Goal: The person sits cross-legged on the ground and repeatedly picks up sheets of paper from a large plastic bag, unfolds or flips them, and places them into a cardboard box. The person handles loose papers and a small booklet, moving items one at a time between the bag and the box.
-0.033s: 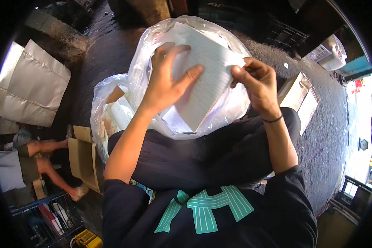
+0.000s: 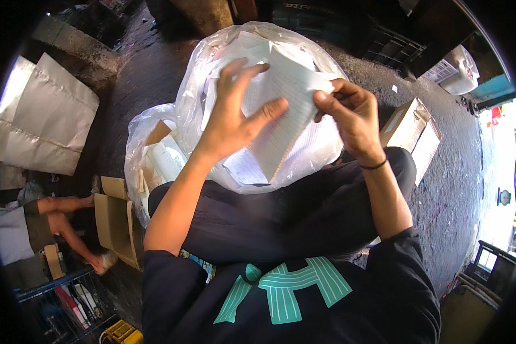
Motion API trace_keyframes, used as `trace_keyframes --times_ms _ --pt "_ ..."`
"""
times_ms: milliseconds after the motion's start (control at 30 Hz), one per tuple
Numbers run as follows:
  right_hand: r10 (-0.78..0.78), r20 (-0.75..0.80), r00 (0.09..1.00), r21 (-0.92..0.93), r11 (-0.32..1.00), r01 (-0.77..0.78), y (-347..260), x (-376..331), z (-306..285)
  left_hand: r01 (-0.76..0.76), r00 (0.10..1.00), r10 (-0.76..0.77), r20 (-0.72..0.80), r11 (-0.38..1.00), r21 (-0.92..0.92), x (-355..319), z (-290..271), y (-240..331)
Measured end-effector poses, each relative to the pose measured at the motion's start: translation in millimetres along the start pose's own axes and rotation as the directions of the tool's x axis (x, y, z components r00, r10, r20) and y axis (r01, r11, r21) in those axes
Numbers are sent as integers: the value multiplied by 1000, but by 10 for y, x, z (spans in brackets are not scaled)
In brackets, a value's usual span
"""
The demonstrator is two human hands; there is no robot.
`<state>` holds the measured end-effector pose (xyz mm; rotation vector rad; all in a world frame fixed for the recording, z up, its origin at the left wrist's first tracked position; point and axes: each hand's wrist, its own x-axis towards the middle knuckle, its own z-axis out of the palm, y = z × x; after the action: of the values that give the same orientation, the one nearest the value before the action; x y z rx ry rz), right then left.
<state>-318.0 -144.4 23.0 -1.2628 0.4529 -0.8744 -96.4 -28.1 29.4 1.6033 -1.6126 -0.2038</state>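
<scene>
Head view: right hand (image 2: 355, 121) pinches the edge of a ruled paper (image 2: 292, 109), held over the open bag (image 2: 189, 103); left hand (image 2: 232, 126) has fingers spread, contact uncertain. Sheets (image 2: 243, 166) already lie in the bag; paper not yet released, remaining count unclear.

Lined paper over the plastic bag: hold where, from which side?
Probably pinch the right corner of the lined paper, from the right: it is thin, that corner points rightward, the right grip pinches there, and the spread left grip is over the paper's left side.
</scene>
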Motion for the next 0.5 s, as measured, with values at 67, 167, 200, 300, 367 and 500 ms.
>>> trace_keyframes --times_ms 67,167,200,300,367,500 --pt "-3 14 1000 -37 999 4 102 -10 81 -8 991 56 120 932 -363 -12 76 142" --pt "42 -36 998 -49 998 -44 240 -10 69 130 979 -30 202 855 -503 -78 235 341" --pt "30 -39 999 -32 999 -31 274 0 41 138 979 -39 202 853 -503 -82 274 368" --pt "15 -30 999 50 999 -14 323 24 -2 226 970 -123 211 776 -588 -47 296 314" --pt "39 -20 999 138 990 -36 306 45 -15 268 963 -163 214 659 -703 -15 284 333" --pt "78 16 997 126 989 -80 285 67 -56 373 913 -362 189 549 -749 -8 279 162"
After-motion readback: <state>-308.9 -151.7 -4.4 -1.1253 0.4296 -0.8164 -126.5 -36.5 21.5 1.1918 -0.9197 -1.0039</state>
